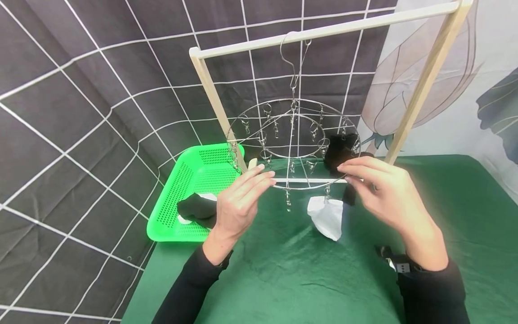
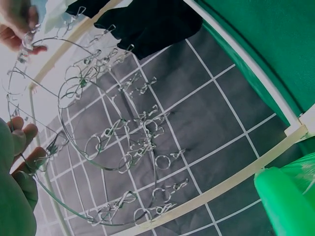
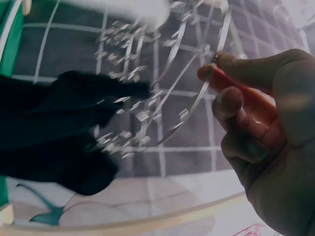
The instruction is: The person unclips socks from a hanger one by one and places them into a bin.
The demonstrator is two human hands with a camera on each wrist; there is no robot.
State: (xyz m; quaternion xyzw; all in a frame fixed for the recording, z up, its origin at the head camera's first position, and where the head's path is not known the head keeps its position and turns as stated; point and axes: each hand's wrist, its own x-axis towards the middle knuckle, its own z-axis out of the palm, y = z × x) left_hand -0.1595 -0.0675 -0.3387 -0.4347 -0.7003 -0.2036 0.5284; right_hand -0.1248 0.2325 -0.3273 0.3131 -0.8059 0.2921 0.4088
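A round wire clip hanger with two rings and several dangling clips hangs by its hook from a wooden rack's top bar. My left hand holds the near left part of its outer rim, fingertips around the wire in the left wrist view. On the near right, my right hand pinches the same rim between thumb and fingers. A small white cloth piece, perhaps a sock, dangles from a near clip. Dark sock-like pieces hang at the right side, partly behind my right hand in the head view.
At the left stands a green perforated basket holding black cloth and some white cloth. The rack's posts flank the hanger, over a green-covered table. Behind is a dark grid-patterned curtain.
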